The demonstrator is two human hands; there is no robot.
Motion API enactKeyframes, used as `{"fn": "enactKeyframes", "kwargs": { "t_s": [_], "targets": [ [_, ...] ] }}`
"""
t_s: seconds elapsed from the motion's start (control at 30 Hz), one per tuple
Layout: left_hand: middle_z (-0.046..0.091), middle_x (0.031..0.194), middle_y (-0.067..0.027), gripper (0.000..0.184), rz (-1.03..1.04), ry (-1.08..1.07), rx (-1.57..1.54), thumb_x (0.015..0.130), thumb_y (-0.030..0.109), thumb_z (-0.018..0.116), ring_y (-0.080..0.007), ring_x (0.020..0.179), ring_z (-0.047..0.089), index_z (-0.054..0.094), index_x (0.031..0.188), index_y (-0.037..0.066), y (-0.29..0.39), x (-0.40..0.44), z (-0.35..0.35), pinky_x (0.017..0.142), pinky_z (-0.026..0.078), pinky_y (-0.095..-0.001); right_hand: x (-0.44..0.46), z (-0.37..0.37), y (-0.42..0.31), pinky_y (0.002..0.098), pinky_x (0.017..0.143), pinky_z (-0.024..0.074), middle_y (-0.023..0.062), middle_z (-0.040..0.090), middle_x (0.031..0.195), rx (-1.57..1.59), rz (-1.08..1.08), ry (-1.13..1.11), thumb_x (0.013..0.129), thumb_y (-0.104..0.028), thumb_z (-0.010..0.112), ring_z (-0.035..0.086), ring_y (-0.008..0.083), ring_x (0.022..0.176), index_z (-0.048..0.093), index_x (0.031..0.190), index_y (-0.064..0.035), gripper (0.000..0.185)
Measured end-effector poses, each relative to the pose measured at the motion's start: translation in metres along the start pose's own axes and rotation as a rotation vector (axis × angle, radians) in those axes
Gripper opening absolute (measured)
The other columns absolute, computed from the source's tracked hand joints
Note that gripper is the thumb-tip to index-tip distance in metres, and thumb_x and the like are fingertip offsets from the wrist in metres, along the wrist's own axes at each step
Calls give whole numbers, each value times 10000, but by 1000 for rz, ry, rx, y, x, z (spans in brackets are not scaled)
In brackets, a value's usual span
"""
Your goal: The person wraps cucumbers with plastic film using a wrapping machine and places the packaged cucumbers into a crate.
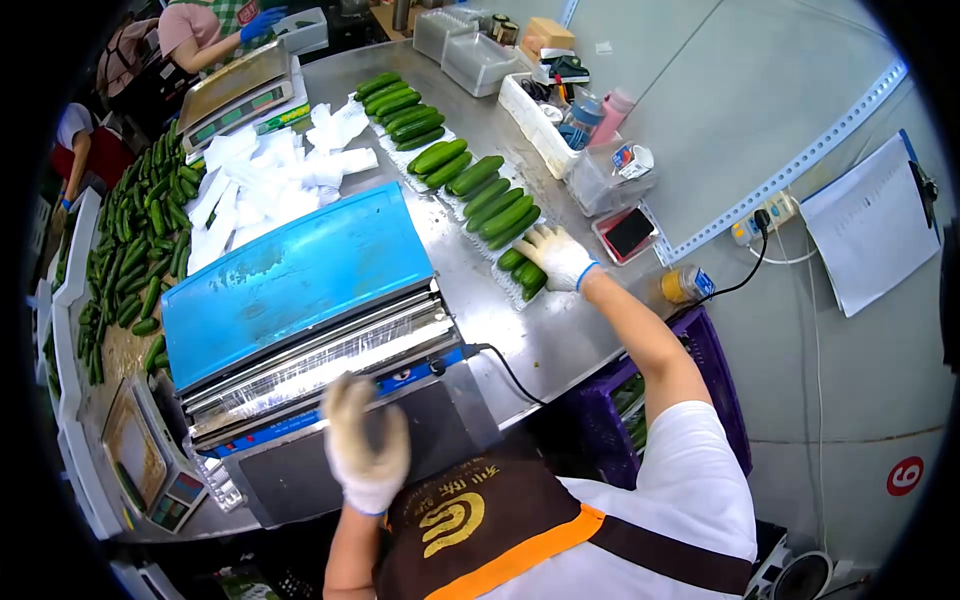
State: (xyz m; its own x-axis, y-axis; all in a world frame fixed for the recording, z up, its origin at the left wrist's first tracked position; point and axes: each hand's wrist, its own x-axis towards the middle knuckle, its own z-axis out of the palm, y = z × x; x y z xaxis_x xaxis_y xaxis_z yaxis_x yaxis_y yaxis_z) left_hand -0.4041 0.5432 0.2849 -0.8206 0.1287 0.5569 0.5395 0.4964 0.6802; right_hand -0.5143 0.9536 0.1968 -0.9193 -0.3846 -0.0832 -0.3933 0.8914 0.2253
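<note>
My right hand (556, 257), in a white glove with its fingers curled, grips the end of a small group of cucumbers (524, 278) at the near end of a row. These cucumbers lie on white netted padding (516, 293). More cucumbers (410, 118) lie side by side in groups along the same row. My left hand (366, 447), also gloved and slightly blurred, is over the front of the wrapping machine (300, 280), thumb and fingers apart with nothing between them. The machine has a blue top and clear film (330, 370) across its front.
Loose cucumbers (130, 250) are heaped at left, beside white paper strips (270, 165). Scales (240, 95) stand behind and at near left (150, 450). Plastic boxes (480, 62) and a phone (630, 232) line the wall side. A purple crate (720, 390) is below. Other people work at upper left.
</note>
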Motion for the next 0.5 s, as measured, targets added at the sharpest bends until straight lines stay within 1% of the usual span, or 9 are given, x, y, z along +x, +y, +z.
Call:
{"fn": "enactKeyframes", "kwargs": {
  "t_s": [0.03,0.1,0.2,0.27,0.3,0.33,0.4,0.43,0.5],
  "targets": [
    [522,1299,-219,504,27,-112,-74,761,-118,638,-235,1019,632,548,1248,-25,7,2,21,882,550,-329,5,11,1,448,928,451,141,591,1151,35,4,-4,685,-157,712,567,339,1112,564,1245,-117,581],
    [558,1247,-202,419,33,-251,-149,780,-59,663,-223,968,652,580,1188,-19,26,11,60,828,552,-306,5,18,3,433,870,452,124,592,1070,38,-21,48,691,-159,694,579,311,1035,561,1240,-120,566],
    [577,1228,-153,417,-267,-497,-361,797,5,684,-176,978,655,580,1201,7,39,10,110,839,537,-275,-10,7,-4,413,842,455,130,592,1051,46,22,5,663,-183,721,581,307,995,569,1222,-113,584],
    [582,1231,-141,420,-447,-523,-547,812,31,673,-182,1001,648,576,1220,9,19,0,158,868,527,-275,-23,9,-11,404,822,455,133,592,1033,63,34,-47,633,-211,750,578,307,981,570,1222,-106,625],
    [562,1241,-157,443,-602,-570,-543,817,81,674,-247,1089,622,566,1242,22,5,-5,183,896,533,-334,-30,10,-15,399,813,454,134,592,1024,71,39,-76,618,-225,764,576,306,975,570,1222,-102,647],
    [551,1267,-167,553,-703,-565,-504,795,175,703,-291,1161,578,539,1305,39,-4,-8,207,961,501,-385,-39,12,-22,400,820,454,132,592,1018,111,76,-68,603,-243,779,576,306,979,567,1228,-97,676],
    [501,1325,-208,811,-742,-631,-333,727,310,760,-360,1249,494,426,1426,71,-25,-16,251,1034,441,-434,-54,10,-34,401,834,452,129,592,1006,193,153,-54,573,-280,808,575,306,988,561,1238,-88,735],
    [470,1349,-228,880,-766,-656,-263,705,344,773,-383,1263,470,384,1450,82,-29,-17,265,1048,424,-440,-60,-1,-29,426,878,469,164,613,1040,248,108,-65,622,-343,821,595,339,1004,564,1225,-51,718],
    [406,1395,-268,1021,-812,-701,-122,663,413,799,-430,1291,421,302,1499,103,-27,-14,285,1075,391,-453,-70,13,-6,416,969,449,204,597,1189,677,411,-128,663,-377,819,571,352,1127,517,1327,-41,803]
  ]
}}
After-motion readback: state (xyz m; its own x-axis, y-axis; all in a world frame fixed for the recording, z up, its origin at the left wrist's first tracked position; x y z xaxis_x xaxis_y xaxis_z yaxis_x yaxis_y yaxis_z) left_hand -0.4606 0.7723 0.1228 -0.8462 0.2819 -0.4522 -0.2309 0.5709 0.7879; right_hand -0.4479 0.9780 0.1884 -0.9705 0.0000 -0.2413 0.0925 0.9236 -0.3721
